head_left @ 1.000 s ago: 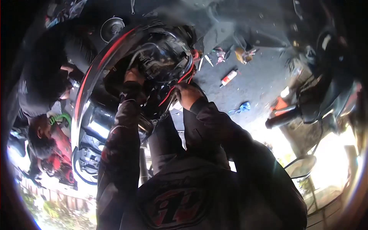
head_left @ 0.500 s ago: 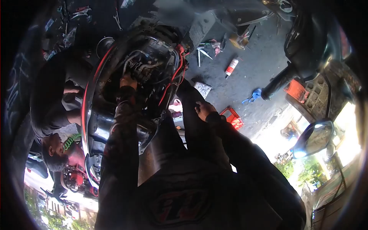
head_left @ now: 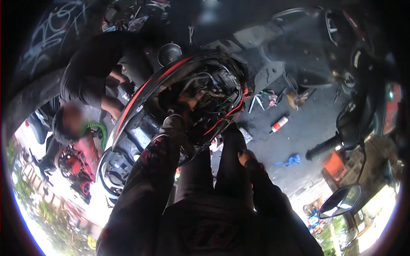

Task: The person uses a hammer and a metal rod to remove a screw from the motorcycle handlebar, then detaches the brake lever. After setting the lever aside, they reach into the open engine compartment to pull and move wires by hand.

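Note:
In front of me stands a motorbike with its inside exposed and a black side panel with a red stripe (head_left: 173,70). My left hand (head_left: 188,102) reaches down into its middle, among dark hoses and metal parts. Shadow and those parts hide the fingers, so its grip does not show. A red strip (head_left: 222,123) runs along the near right side of the opening. My right hand (head_left: 246,158) is by my right knee, outside the bike, with its fingers curled in. Whether anything is inside that hand is hidden.
A co-worker (head_left: 89,85) bends at the left, beside a green coiled hose (head_left: 100,130). On the floor lie a wrench (head_left: 191,35), a round pan (head_left: 169,54), a red-and-white can (head_left: 279,124) and a blue cloth (head_left: 292,160). Another motorbike's handlebar grip (head_left: 322,147) juts in from the right.
My view has turned, so the bike and floor items sit further right and lower. My left hand stays inside the bike. My right hand is still near the knee, fingers curled.

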Demonstrator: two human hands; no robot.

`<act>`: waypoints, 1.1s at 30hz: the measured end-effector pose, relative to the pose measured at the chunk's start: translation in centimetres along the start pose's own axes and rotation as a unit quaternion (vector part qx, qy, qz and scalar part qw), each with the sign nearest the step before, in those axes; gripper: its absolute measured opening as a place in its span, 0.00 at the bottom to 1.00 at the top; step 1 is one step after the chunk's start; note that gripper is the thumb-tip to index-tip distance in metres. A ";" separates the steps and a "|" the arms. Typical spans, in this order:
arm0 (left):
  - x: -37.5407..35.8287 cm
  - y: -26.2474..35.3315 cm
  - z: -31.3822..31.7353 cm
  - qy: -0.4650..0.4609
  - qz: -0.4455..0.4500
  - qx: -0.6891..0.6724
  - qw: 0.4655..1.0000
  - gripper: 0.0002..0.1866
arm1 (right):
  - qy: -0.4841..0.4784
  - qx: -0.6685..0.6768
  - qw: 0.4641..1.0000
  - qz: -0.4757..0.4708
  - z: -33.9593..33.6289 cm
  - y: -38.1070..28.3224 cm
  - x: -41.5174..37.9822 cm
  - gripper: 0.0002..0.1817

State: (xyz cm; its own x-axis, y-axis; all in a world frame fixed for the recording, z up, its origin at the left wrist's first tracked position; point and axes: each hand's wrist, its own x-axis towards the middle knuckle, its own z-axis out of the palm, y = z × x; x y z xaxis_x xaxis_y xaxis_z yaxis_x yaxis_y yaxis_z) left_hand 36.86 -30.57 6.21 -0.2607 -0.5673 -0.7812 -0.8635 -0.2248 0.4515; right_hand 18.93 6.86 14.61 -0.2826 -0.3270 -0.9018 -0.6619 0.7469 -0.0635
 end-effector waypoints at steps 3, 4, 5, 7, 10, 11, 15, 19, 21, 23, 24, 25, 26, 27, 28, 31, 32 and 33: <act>-1.5 0.8 0.1 0.010 0.070 -0.021 0.997 0.50 | 0.001 0.002 1.000 -0.005 -1.4 -0.7 0.4 0.22; -1.3 0.1 0.7 0.031 0.096 0.005 0.995 0.54 | 0.024 0.021 0.999 -0.008 -1.7 -0.8 0.6 0.21; -1.0 -0.5 1.4 0.035 0.094 0.001 0.995 0.54 | 0.025 0.016 0.999 -0.011 -2.0 -0.9 0.8 0.21; -0.5 -1.4 2.3 -0.004 0.039 -0.042 0.998 0.54 | 0.040 0.038 0.998 -0.029 -2.3 -0.8 1.7 0.18; -1.3 -0.8 2.7 0.028 0.021 -0.058 0.998 0.53 | 0.092 0.053 0.994 -0.040 -4.4 -1.3 3.6 0.16; -1.4 -0.6 2.5 0.035 0.020 -0.065 0.997 0.53 | 0.094 0.046 0.993 -0.046 -5.4 -1.6 4.5 0.16; -0.4 -2.3 4.9 0.031 0.014 -0.112 0.993 0.53 | 0.473 0.015 0.864 -0.171 -11.4 -1.6 11.8 0.09; -0.8 -1.4 4.7 0.058 -0.010 -0.095 0.994 0.51 | 0.459 0.172 0.864 -0.114 -22.5 -8.1 18.5 0.13; -1.0 -1.4 4.6 0.104 0.021 -0.074 0.992 0.51 | 0.475 0.113 0.860 -0.147 -27.8 -13.3 20.8 0.14; -1.6 -1.0 4.5 0.145 0.044 -0.053 0.987 0.51 | 0.418 0.129 0.885 -0.160 -30.9 -15.8 25.6 0.15; -1.9 -0.5 3.8 0.138 0.038 -0.050 0.988 0.51 | 0.417 0.104 0.887 -0.170 -32.0 -17.1 27.9 0.15; -1.7 -0.1 3.1 0.135 0.033 -0.047 0.989 0.51 | 0.417 0.080 0.886 -0.185 -33.0 -18.9 30.2 0.14; -1.8 0.0 2.8 0.138 0.020 -0.048 0.989 0.51 | 0.397 0.081 0.894 -0.189 -33.7 -20.7 32.0 0.14; -2.1 0.0 2.8 0.133 0.025 -0.038 0.990 0.52 | 0.379 0.083 0.902 -0.191 -34.4 -22.6 33.7 0.14; -2.1 0.3 2.7 0.129 0.033 -0.028 0.991 0.52 | 0.371 0.083 0.904 -0.196 -35.2 -24.6 35.4 0.14; -2.2 1.8 1.9 0.132 0.004 -0.011 0.991 0.50 | 0.379 0.054 0.886 -0.261 -35.7 -29.0 42.4 0.16; -2.1 1.8 1.9 0.129 -0.008 -0.039 0.991 0.51 | 0.382 0.052 0.878 -0.285 -35.2 -30.0 45.7 0.17; -2.1 1.8 1.8 0.125 -0.014 -0.046 0.991 0.49 | 0.370 0.054 0.882 -0.286 -34.8 -31.1 47.6 0.17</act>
State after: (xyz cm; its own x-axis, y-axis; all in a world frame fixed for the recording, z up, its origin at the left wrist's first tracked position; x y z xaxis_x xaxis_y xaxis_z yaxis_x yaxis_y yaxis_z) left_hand 35.05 -28.39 7.90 -0.1117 -0.7361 -0.6675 -0.8230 -0.3080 0.4773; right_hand 1.93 -52.09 -11.41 -0.3263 -0.9270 -0.1848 -0.7851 0.3747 -0.4932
